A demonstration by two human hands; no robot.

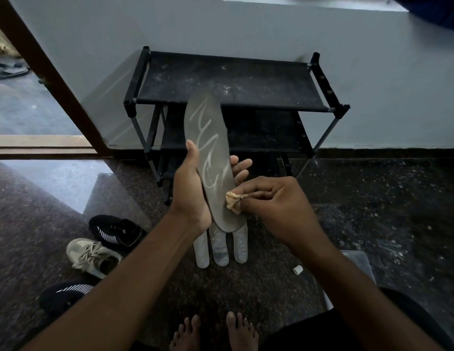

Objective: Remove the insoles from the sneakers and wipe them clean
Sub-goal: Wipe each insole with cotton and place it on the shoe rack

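Observation:
My left hand [193,188] grips a dark grey insole [208,138] with pale wavy markings, held upright with its toe end up. My right hand [271,198] pinches a small crumpled tan cloth [234,200] against the insole's lower right edge. Three pale grey insoles [220,249] lie side by side on the floor just below my hands. At the lower left stand a beige lace-up sneaker [94,257] and two black sneakers with white stripes [117,230] [66,293].
A black three-tier shoe rack [233,82] stands against the wall behind the insole. An open doorway with a wooden frame [43,72] is on the left. A small white cap [298,270] and a clear plastic box [357,264] lie at the right. My bare feet [213,333] are below.

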